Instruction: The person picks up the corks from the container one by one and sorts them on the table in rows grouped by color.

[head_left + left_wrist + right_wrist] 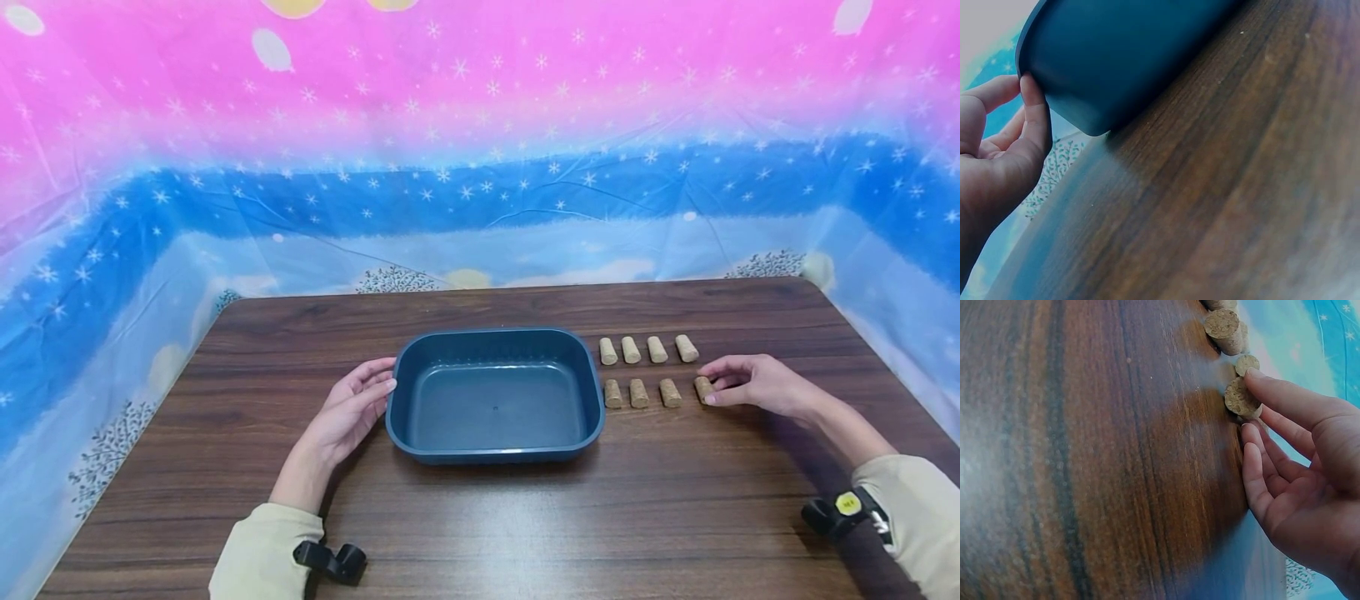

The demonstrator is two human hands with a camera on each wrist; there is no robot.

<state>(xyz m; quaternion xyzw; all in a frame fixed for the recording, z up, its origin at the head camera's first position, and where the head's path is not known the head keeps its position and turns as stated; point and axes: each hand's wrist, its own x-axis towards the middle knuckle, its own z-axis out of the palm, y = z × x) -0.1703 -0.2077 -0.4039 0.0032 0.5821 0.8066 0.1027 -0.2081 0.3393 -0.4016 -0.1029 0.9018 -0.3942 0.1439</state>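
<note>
A dark blue plastic tub (495,452) sits on the table. My left hand (347,412) is at its left end, thumb and fingertips pinching the rim. The left wrist view shows these fingers (1034,100) at the tub's upper edge, with the tub's outer wall (1104,69) beside them. Over on the right, my right hand (765,385) pinches a cork stopper (703,390) between thumb and fingers, at the right end of the front row. In the right wrist view the round end of this cork (1241,397) faces the camera, the thumb lying over it.
Several corks stand in two rows right of the tub: a paler back row (630,350) and a browner front row (638,393). The dark wooden table (510,533) is bordered behind by a pink and blue snowflake cloth (480,192).
</note>
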